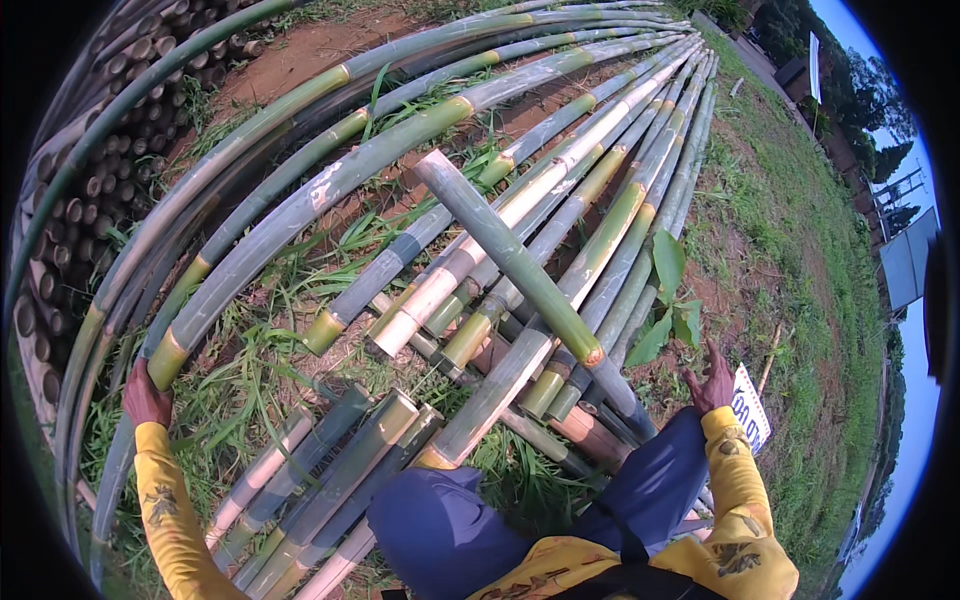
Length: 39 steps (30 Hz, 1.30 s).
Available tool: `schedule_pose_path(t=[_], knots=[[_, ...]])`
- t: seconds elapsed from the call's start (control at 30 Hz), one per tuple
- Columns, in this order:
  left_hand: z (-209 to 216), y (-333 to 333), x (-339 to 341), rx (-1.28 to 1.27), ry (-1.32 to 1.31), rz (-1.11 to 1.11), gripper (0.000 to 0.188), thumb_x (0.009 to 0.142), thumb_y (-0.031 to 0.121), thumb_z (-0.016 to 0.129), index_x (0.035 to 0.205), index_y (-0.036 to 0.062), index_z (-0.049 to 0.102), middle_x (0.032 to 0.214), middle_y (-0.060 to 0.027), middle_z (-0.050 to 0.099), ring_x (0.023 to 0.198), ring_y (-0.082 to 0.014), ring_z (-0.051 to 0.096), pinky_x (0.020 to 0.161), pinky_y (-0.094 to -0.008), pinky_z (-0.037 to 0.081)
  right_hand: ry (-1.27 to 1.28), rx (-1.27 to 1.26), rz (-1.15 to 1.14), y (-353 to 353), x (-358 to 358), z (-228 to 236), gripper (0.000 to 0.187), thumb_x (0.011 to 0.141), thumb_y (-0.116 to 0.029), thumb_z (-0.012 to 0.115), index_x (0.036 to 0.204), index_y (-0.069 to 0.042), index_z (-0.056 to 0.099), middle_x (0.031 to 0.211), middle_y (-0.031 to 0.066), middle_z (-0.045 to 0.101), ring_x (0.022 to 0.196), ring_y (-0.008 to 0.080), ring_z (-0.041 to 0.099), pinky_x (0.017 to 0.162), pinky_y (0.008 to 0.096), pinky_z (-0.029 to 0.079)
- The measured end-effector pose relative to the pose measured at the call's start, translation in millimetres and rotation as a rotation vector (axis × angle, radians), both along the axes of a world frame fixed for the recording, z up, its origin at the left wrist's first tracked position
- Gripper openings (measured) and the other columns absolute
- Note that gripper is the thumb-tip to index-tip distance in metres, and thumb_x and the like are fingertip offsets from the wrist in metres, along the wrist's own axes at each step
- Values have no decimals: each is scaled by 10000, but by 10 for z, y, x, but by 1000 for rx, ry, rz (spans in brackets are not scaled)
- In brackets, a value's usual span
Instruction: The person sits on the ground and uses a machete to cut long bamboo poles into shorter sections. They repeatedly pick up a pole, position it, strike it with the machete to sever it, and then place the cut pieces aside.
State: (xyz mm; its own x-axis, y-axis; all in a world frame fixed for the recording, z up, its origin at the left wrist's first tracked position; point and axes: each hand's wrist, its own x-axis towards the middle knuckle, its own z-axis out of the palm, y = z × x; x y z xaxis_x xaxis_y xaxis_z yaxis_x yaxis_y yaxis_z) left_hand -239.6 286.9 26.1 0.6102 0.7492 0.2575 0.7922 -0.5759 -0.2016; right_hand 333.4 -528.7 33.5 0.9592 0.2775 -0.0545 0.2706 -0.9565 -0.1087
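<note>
Many long green and grey bamboo poles [520,190] lie on the ground in front of me, fanning away toward the upper right. One short pole [510,255] lies crosswise on top of them. My left hand [145,395] rests on the cut end of a thick pole [300,210] at the far left, fingers wrapped on it. Out to the right my right hand [712,382] is held open with fingers spread, above the grass and touching nothing. My blue trouser knees [450,520] and yellow sleeves show at the bottom.
A stack of bamboo with cut ends facing me [70,220] fills the left edge. Red soil and grass lie under the poles. A leafy sprout [668,300] grows at the right, a white flat sign [750,405] lies by my right hand, and buildings [905,260] stand at far right.
</note>
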Motion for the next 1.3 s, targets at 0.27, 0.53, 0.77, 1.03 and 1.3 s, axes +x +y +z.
schedule_pose_path(t=[0.27,0.53,0.77,1.03,1.3], knots=[[2070,-465,503,41,87,-28,688,659,83,781,1304,55,545,1084,-248,687,992,-470,646,869,-523,516,136,131,44,188,180,-174,826,878,-458,728,1546,-95,406,1203,172,691,1018,311,691,1091,488,387],[1632,-2493,1892,-214,145,-132,677,624,204,803,1221,8,552,993,-237,684,941,-435,648,853,-530,484,181,13,625,249,52,-279,933,699,-683,827,1362,-81,564,1067,170,728,1033,356,695,977,484,499],[1672,-2760,2153,-108,99,-149,603,632,209,809,1142,-10,572,952,-250,692,892,-447,670,819,-530,508,393,171,457,291,49,-307,903,709,-625,856,1370,-83,564,1095,175,737,1074,381,692,946,465,525],[1280,-2607,2080,-335,138,-160,630,645,256,817,1184,4,609,907,-272,702,879,-464,682,819,-549,535,280,555,260,-43,217,-169,665,854,-404,821,1359,-37,593,930,146,746,863,280,738,834,411,559],[-28,-2167,1507,-356,46,-153,833,660,284,836,1389,21,531,1057,-273,713,968,-451,686,863,-556,537,-56,129,-184,-1493,-271,-145,633,994,-606,524,1338,-84,616,1118,169,726,1057,339,688,1064,509,418]])
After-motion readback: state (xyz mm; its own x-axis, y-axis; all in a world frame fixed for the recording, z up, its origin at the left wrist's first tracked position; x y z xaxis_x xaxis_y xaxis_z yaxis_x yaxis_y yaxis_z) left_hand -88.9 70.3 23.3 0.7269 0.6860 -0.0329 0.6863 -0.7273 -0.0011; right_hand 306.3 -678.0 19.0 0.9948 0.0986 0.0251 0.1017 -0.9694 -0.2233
